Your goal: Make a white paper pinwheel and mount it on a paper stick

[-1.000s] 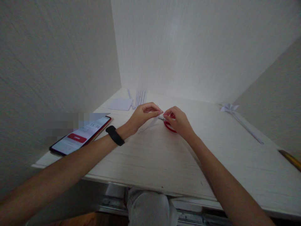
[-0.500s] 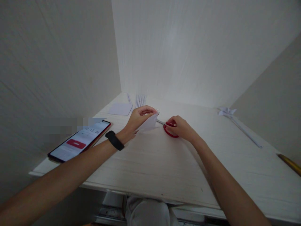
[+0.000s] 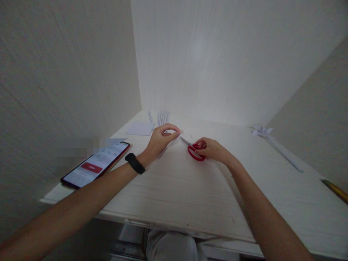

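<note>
On my left, a flat, glossy phone (image 3: 95,165) with a reddish edge lies slantwise on the white counter (image 3: 168,195), its lit screen showing digits and a red rounded bar; the counter's surface is faintly streaked, like painted board. My left forearm reaches in from the lower left corner past the phone, a smooth black band (image 3: 135,164) around the wrist. Beyond that wrist, near the back corner, lie flat white sheets (image 3: 139,128) with straight edges, and just right of them a row of slim white paper sticks (image 3: 163,119) set side by side. My left hand (image 3: 160,139) arches over the counter with thumb and forefinger pinched together on a thin piece of white paper (image 3: 174,140), which hangs below the thumb, mostly edge-on to me. Right of those fingertips are the scissors (image 3: 191,145), with slender metal blades and rounded red handles, lying between my two hands and pointing up-left at the pinch; I can't tell whether the tips touch the paper. My right hand (image 3: 213,149) curls its fingers around the handles, the forearm slanting in from the lower right. Well apart to the right rests a folded white paper shape (image 3: 261,131) with pointed petals, at the end of a long, thin stem (image 3: 285,153). At the far right edge is a narrow, gold-coloured object (image 3: 335,190), partly cut off.
</note>
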A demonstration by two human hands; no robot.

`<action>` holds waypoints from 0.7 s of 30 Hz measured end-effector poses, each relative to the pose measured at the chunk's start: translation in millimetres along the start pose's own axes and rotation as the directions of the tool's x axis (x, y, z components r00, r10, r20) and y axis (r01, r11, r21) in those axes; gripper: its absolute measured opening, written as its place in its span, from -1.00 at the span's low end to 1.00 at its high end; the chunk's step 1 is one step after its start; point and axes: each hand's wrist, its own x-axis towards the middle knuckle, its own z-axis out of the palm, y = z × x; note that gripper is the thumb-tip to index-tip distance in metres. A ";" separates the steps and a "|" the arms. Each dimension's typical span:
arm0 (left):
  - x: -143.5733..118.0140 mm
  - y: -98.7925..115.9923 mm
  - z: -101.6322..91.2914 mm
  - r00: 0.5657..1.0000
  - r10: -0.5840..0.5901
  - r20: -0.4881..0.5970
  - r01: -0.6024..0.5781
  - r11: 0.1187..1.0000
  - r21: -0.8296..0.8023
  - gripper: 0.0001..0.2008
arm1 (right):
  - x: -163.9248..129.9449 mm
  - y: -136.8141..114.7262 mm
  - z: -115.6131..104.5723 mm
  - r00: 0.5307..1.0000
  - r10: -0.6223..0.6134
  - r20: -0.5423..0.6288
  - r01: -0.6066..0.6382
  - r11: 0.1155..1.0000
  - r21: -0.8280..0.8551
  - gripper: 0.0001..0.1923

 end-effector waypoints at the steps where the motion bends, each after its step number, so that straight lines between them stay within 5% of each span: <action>1: 0.0 -0.3 -0.2 1.000 -0.002 -0.005 0.002 1.000 -0.001 -0.83 | -0.6 -1.4 -0.6 1.000 0.005 0.009 -0.006 0.997 0.081 -0.75; 5: 0.5 0.2 -0.1 0.999 -0.006 -0.035 0.005 1.000 -0.021 -0.85 | -6.3 -11.8 -4.6 0.994 -0.051 0.099 -0.012 0.834 0.552 -0.69; 8: 0.4 2.3 0.2 0.999 -0.007 -0.040 0.005 0.999 -0.041 -0.86 | -10.7 -21.7 -5.0 0.991 -0.116 0.061 0.034 0.675 0.737 -0.60; 16: -0.6 5.2 0.2 0.999 -0.017 -0.032 0.014 0.996 -0.088 -0.86 | -4.5 -35.7 23.1 0.968 -0.114 -0.225 0.232 0.750 0.620 -0.46; 21: -1.0 5.2 0.6 0.999 -0.029 -0.031 0.026 0.994 -0.106 -0.86 | -4.2 -37.9 27.5 0.943 -0.188 -0.276 0.317 0.765 0.561 -0.47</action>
